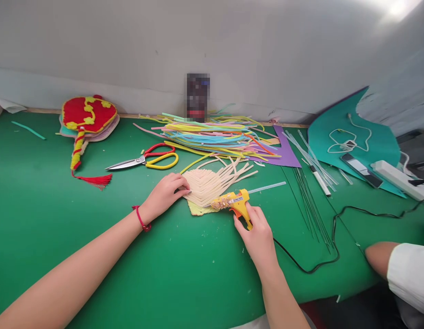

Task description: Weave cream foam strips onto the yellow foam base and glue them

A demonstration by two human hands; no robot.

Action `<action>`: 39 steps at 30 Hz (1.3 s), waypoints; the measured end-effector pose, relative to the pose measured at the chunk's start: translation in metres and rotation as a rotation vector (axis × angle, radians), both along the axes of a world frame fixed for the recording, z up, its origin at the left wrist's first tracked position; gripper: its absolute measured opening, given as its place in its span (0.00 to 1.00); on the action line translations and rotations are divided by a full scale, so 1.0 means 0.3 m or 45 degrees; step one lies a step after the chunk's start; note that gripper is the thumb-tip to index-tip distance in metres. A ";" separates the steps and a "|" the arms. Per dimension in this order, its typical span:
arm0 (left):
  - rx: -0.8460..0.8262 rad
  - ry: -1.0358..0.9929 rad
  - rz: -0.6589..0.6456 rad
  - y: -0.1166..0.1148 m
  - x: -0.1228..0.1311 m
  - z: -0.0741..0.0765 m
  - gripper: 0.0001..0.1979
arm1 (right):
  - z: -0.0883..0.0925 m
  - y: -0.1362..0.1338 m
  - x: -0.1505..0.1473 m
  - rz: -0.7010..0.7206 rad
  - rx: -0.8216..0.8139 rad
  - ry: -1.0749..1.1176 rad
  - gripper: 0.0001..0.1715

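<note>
Hands at a woven strip piece [212, 185] on the green bench [44, 201].
Left hand [166, 194] presses the weave's edge; right hand [256, 235] holds a yellow glue gun [237, 203], nozzle touching the weave.

place: craft workshop | evidence: green work table [61, 219] against a plain wall; heap of coloured strips [215, 132]; scissors [146, 160]; glue gun [234, 203]; finished red fan [88, 114]

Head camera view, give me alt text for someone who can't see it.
A right hand holds a yellow glue gun to a woven piece of pale strips on a green table; the left hand rests on it. Scissors, coloured strips and a red fan lie behind.
</note>
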State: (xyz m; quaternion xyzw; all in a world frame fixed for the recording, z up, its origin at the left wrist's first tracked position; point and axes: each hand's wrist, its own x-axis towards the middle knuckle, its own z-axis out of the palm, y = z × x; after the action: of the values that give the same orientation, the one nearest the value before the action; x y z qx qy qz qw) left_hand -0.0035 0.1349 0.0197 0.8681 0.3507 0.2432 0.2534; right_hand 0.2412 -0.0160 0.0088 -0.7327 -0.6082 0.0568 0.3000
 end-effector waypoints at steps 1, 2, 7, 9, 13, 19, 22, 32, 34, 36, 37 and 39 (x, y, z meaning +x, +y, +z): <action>-0.002 0.002 0.001 0.000 0.000 0.001 0.09 | 0.000 0.000 0.000 0.000 0.003 0.000 0.23; -0.003 0.003 0.002 -0.001 0.001 0.002 0.09 | 0.001 -0.001 -0.001 0.001 0.005 0.001 0.23; -0.009 -0.007 0.003 0.000 0.000 0.001 0.09 | 0.005 -0.002 0.000 -0.004 0.000 0.014 0.22; -0.013 -0.005 0.001 0.000 -0.001 -0.001 0.09 | 0.007 -0.002 0.004 -0.025 0.003 0.011 0.22; -0.015 -0.010 -0.006 0.001 -0.002 -0.005 0.09 | 0.012 -0.002 0.015 -0.085 0.004 0.001 0.22; -0.009 -0.010 -0.007 -0.001 -0.003 -0.006 0.09 | 0.016 -0.005 0.029 -0.155 -0.015 -0.010 0.24; -0.009 -0.012 -0.010 0.000 -0.004 -0.007 0.09 | 0.013 -0.006 0.035 -0.199 -0.013 -0.023 0.24; -0.033 -0.048 -0.005 0.007 -0.004 -0.014 0.07 | 0.006 -0.005 0.047 -0.271 0.014 -0.080 0.25; -0.034 -0.053 -0.004 0.006 -0.004 -0.013 0.07 | 0.004 -0.006 0.049 -0.287 0.022 -0.113 0.25; -0.036 -0.051 -0.003 0.005 -0.004 -0.012 0.07 | 0.005 -0.009 0.049 -0.324 0.045 -0.174 0.25; -0.037 -0.051 -0.003 0.005 -0.004 -0.012 0.07 | 0.008 -0.010 0.047 -0.351 0.069 -0.216 0.24; -0.041 -0.049 -0.004 0.005 -0.004 -0.012 0.07 | 0.018 -0.012 0.039 -0.391 0.156 -0.295 0.23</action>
State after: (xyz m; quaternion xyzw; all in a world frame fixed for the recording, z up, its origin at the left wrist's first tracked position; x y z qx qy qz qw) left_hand -0.0048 0.1363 0.0160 0.8597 0.3483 0.2536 0.2744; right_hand 0.2528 -0.0197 0.0140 -0.7988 -0.5221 -0.1117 0.2772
